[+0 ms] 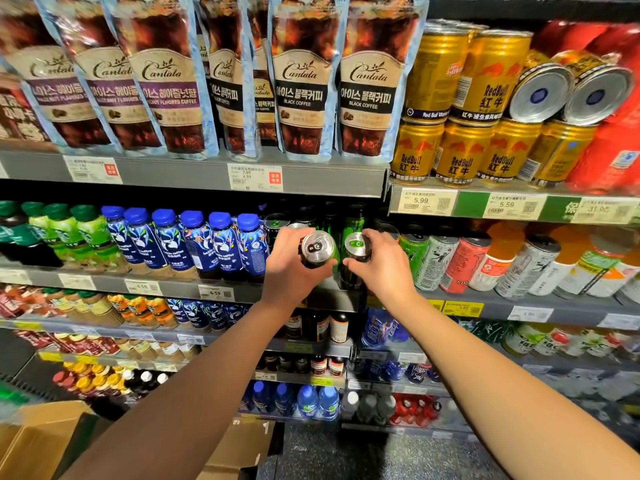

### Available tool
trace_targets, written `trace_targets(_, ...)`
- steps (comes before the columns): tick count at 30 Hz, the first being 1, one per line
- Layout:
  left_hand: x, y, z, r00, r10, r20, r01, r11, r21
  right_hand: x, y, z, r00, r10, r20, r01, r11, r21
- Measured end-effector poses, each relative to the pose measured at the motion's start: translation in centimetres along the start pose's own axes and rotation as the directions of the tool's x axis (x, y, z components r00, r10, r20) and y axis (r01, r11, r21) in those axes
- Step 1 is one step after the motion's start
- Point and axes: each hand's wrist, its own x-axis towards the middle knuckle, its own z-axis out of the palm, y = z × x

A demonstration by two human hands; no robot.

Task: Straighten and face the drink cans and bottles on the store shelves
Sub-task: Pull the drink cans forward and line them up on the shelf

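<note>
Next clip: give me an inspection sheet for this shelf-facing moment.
Surface: grey shelf edge with price tags.
Job's things: silver-top can and green-tab can, side by side at the shelf front.
Clutter: two gold cans lying on their sides atop the upright ones.
Grippers: left hand grips the silver-top can; right hand grips the green-tab can.
Cables: nothing seen.
Surroundings: coffee pouches above, blue bottles left, cardboard box on the floor.

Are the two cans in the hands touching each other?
Cannot tell. In the head view the silver-tab can and green-tab can sit close, tops apart; lower bodies are hidden.
</note>
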Motion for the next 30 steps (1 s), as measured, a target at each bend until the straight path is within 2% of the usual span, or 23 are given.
trace_targets(5, 0.2, -0.4, -1.9, 0.997, 0.033, -0.065, -0.041, 0.992, -0.121, 1.6, -1.3, -0.1, 0.998, -0.007, 0.068, 0.014, 0.994, -0.112)
trace_targets(9, 0.3, -0.9, -3.5, 0.997, -0.073, -0.037, 0.063, 0.970, -0.234, 2.6, -2.3, 0.3, 0.992, 0.006, 0.127, 0.010, 0.992, -0.124)
trace_targets(15, -0.4, -2.6, -4.9, 0.981, -0.184, -0.065, 0.169, 0.967, -0.191, 4.2, -4.3, 1.4, 0.980, 0.040, 0.197, -0.016, 0.992, -0.121)
trace_targets(20, -0.5, -2.8, -6.0, 0.958, -0.282, -0.059, 0.255, 0.926, -0.278, 5.1, -4.6, 1.7, 0.970, 0.093, 0.224, -0.081, 0.995, -0.062)
trace_targets(25, -0.8, -3.2, -5.6, 0.937, -0.346, -0.049, 0.317, 0.901, -0.295, 5.1, -4.6, 2.0, 0.970, 0.071, 0.234, -0.068, 0.997, -0.021)
trace_targets(30, -0.8, -2.5, -4.2, 0.925, -0.375, -0.060, 0.351, 0.905, -0.239, 4.3, -3.9, 1.8, 0.965, 0.065, 0.254, -0.078, 0.996, 0.043)
